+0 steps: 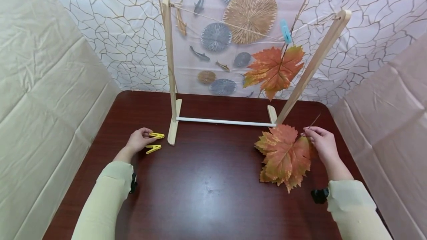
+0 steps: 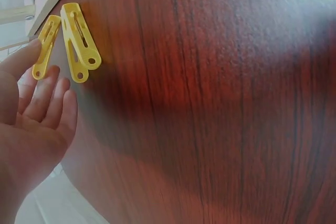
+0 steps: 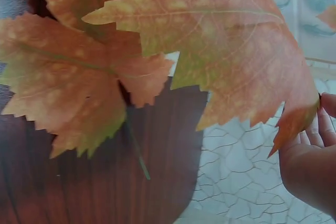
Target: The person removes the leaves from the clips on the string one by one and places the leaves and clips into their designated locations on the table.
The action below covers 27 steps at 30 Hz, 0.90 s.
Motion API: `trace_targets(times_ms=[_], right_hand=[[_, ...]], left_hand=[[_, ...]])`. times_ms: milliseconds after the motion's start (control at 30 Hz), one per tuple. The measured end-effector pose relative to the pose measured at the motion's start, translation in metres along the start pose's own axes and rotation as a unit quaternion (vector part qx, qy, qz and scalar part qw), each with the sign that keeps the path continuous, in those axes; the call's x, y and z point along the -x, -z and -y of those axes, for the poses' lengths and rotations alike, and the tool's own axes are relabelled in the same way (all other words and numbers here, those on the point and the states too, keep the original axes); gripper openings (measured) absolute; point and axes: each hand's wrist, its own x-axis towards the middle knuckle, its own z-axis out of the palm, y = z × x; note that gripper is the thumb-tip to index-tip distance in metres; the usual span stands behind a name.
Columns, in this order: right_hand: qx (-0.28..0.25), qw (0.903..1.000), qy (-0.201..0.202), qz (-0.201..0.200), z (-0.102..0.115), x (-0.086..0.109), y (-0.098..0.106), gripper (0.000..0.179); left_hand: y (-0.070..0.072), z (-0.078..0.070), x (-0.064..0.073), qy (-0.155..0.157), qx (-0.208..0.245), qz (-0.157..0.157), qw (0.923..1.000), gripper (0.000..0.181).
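Note:
At the left of the table, my left hand [image 1: 136, 142] pinches a yellow clothespin [image 1: 156, 135] between thumb and fingers. A second yellow clothespin [image 1: 153, 149] lies on the table just in front of it; the left wrist view shows the held clothespin [image 2: 46, 48] beside the lying clothespin [image 2: 83, 40]. On the right, my right hand [image 1: 323, 145] pinches an orange maple leaf [image 1: 283, 151] by its stem. In the right wrist view this raised leaf [image 3: 226, 40] partly covers more leaves, among them a leaf [image 3: 68, 72] on the table.
A wooden frame [image 1: 169, 55] with a white crossbar [image 1: 227, 122] stands at the back of the table [image 1: 200, 192]. From its string [image 1: 233, 26] hangs another maple leaf [image 1: 275, 69], clipped by a blue clothespin [image 1: 285, 32]. Patterned cloth [image 1: 133, 29] rises behind.

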Motion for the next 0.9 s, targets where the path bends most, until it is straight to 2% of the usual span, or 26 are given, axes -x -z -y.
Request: trace_targets(times_ms=[133, 333, 600, 900], right_hand=[[0.071, 0.9974, -0.007, -0.008, -0.012, -0.002, 0.000, 0.023], [0.134, 0.9905, -0.026, -0.014, -0.029, -0.003, 0.001, 0.020], [0.171, 0.9832, -0.063, -0.006, -0.046, -0.004, 0.003, 0.051], [0.189, 0.9742, -0.122, 0.015, -0.061, -0.002, 0.015, 0.050]], left_hand=[[0.001, 0.000, 0.002, 0.003, -0.030, -0.003, 0.9995, 0.036], [0.000, 0.001, 0.004, 0.010, -0.044, 0.001, 0.9990, 0.036], [-0.002, 0.003, 0.006, 0.008, -0.051, 0.001, 0.9986, 0.034], [-0.001, 0.004, 0.006, 0.008, -0.056, 0.004, 0.9984, 0.038]])
